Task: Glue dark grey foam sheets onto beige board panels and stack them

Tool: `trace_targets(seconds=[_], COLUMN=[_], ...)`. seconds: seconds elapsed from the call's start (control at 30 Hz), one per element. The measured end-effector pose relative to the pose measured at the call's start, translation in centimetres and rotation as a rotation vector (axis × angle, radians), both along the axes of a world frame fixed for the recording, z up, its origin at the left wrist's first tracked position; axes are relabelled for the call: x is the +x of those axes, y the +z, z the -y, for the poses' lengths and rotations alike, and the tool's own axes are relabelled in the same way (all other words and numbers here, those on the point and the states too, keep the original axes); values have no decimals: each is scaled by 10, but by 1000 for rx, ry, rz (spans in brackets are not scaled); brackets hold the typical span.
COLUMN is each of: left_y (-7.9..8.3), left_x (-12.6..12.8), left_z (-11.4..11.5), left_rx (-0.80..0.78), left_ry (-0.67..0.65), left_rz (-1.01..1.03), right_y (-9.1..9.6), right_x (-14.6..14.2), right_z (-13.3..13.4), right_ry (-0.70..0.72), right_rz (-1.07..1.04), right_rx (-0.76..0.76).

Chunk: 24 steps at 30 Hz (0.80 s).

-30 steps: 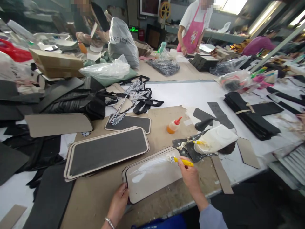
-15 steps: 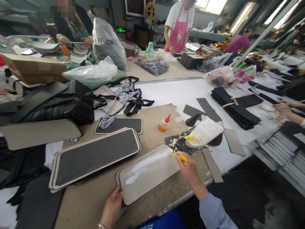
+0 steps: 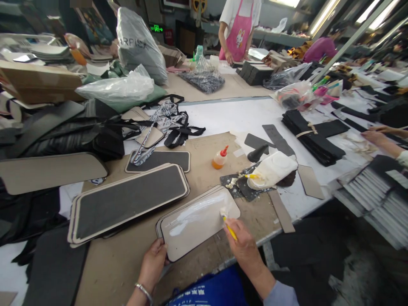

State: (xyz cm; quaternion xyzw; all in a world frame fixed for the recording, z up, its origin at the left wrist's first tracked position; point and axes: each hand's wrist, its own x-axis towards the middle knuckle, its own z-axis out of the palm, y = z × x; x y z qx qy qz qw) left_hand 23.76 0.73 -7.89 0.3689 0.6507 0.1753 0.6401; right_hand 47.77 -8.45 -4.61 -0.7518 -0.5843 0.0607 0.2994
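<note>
My right hand (image 3: 244, 242) is closed round a yellow-handled brush (image 3: 231, 230), its white-coated tip on the right part of a beige panel (image 3: 194, 236) with rounded corners and a dark edge. A wet white streak of what looks like glue (image 3: 191, 219) runs along that panel, which lies on a small stack. My left hand (image 3: 154, 259) pinches the panel's lower left corner. Beyond my right hand, a white tub on its side (image 3: 276, 168) holds thick white paste, with another yellow handle (image 3: 251, 176) at its mouth. To the left sits a stack of dark panels with beige borders (image 3: 130, 204).
A small bottle with a red nozzle (image 3: 219, 158) stands behind the panels. Black strips tied in a bundle (image 3: 314, 136) lie at right. Black and patterned straps (image 3: 172, 123) are heaped at back left. A co-worker in a pink apron (image 3: 239, 32) stands across the table; another person's hands (image 3: 379, 138) are at right.
The brush in my right hand has moved from the panel's far right corner toward me and slightly left. My left hand keeps its hold on the corner. The view has tilted down a little.
</note>
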Motion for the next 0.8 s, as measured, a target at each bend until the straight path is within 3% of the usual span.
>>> trace_targets(seconds=[0.17, 0.33, 0.5, 0.63, 0.8], left_y=[-7, -4, -1, -5, -5], left_x=[-1, 1, -2, -5, -5], left_z=[-1, -4, -9, -10, -10], left_rx=[-9, -42, -141, -167, -189], left_ry=[-50, -56, -90, -71, -28], left_rz=[50, 95, 211, 234, 221], right_y=[10, 13, 15, 15, -1], right_x=[-63, -103, -109, -105, -109], right_z=[0, -5, -14, -24, -32], right_ry=[136, 241, 203, 62, -68], right_rz=[-150, -334, -517, -602, -745], right_rx=[-46, -59, -88, -112, -157])
